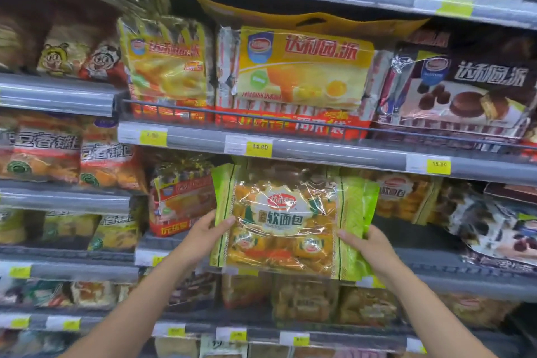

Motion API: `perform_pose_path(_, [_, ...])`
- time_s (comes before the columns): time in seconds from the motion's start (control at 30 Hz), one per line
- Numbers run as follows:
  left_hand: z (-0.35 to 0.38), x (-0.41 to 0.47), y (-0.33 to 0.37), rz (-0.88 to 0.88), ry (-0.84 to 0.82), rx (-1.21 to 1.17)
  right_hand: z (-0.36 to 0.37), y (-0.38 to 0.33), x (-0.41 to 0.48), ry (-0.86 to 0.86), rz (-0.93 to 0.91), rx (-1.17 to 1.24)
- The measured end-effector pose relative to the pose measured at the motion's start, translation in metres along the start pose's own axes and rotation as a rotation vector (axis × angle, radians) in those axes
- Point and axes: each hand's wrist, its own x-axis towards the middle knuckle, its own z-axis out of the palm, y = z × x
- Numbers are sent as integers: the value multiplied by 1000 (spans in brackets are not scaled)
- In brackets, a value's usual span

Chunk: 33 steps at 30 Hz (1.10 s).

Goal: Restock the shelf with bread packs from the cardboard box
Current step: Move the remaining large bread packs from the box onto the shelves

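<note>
Bread pack (286, 222), upright at the front edge of the shelf (453, 273), is pinched at its side seams by the fingers of the left hand (207, 231) and right hand (370, 243); it looks light, soft, crinkly and slippery, so those stiffer side edges seem the best hold.

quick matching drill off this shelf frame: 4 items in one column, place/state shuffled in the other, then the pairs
Items
1. green-edged bread pack
2. big yellow pack
3. dark chocolate pie pack
4. red-and-orange pack

Place or state
A. shelf above, far right of the wire rail
B. held upright by left hand and right hand, one at each side edge
C. shelf above, centre, over the 14.80 price tag
D. standing on the shelf just left of the held pack

Pairs: 1-B, 2-C, 3-A, 4-D
</note>
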Motion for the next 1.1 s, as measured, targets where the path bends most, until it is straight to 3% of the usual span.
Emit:
perform_pose_path(0.47, [30,121,-8,-5,288,28,13,0,139,54,-68,67])
perform_pose_path(0.77, [34,147,-21,26,301,225,33,32,170,33,30,19])
perform_pose_path(1.1, [23,139,-37,-33,250,84,39,32,164,39,66,-34])
